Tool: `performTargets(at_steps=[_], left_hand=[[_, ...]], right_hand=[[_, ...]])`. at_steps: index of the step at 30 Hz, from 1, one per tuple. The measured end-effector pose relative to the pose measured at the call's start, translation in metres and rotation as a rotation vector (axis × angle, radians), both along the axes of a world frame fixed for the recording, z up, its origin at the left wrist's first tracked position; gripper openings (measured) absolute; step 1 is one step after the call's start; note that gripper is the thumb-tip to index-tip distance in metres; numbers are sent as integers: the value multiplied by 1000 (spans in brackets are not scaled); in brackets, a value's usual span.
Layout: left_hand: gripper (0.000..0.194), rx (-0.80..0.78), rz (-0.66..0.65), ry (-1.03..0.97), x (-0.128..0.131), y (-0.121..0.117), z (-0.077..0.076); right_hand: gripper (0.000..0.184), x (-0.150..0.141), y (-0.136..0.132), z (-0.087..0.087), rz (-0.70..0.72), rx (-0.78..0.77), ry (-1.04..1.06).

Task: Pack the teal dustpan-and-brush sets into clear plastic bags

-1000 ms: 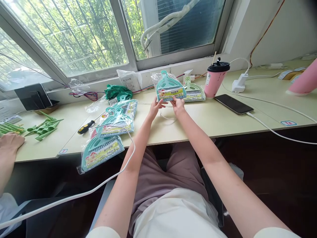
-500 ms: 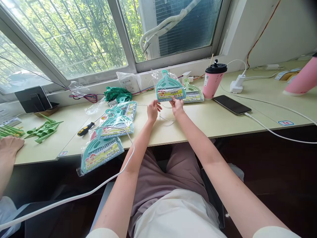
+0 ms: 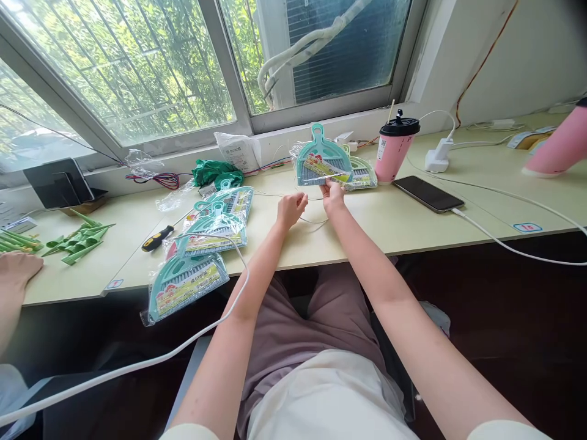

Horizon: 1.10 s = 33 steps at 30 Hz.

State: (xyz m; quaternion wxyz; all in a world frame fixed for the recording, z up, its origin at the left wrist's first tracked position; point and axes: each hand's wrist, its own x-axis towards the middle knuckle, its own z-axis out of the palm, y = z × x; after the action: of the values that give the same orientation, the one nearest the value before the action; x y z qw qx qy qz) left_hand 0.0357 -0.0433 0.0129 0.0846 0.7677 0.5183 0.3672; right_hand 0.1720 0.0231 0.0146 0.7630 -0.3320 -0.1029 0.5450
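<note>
R hand (image 3: 334, 197) pinches teal dustpan-&-brush set's (image 3: 323, 157) bottom edge, up over desk (image 3: 403, 226). L hand (image 3: 290, 211) curled nearby, can't tell if holding smth. Prob. hold-up step; next move needs firm R pinch.

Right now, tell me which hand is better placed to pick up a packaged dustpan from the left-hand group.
Probably the left: the left hand is nearer those dustpans and looks empty, while the right hand holds another packaged dustpan.
</note>
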Motion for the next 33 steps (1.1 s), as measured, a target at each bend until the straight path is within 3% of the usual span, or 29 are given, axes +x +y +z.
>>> performTargets(at_steps=[3, 6, 10, 13, 18, 24, 33], left_hand=[[29, -8, 9, -88, -3, 3, 1], [32, -34, 85, -243, -4, 8, -1], [43, -100, 222, -302, -6, 17, -6], [46, -182, 242, -510, -8, 24, -6], [92, -304, 62, -907, -13, 31, -2], [104, -320, -32, -916, -11, 30, -7], [114, -164, -33, -824, -4, 35, -14]], right_hand=[[28, -2, -4, 3, 111, 78, -38], [33, -5, -8, 5, 218, 132, -74], [27, -3, -7, 3, 204, 73, -74], [22, 1, -3, -1, 203, 65, -60], [23, 0, -2, -2, 251, 62, -116], [22, -5, -17, 3, 401, 114, -175], [10, -1, -8, -2, 303, -25, -150]])
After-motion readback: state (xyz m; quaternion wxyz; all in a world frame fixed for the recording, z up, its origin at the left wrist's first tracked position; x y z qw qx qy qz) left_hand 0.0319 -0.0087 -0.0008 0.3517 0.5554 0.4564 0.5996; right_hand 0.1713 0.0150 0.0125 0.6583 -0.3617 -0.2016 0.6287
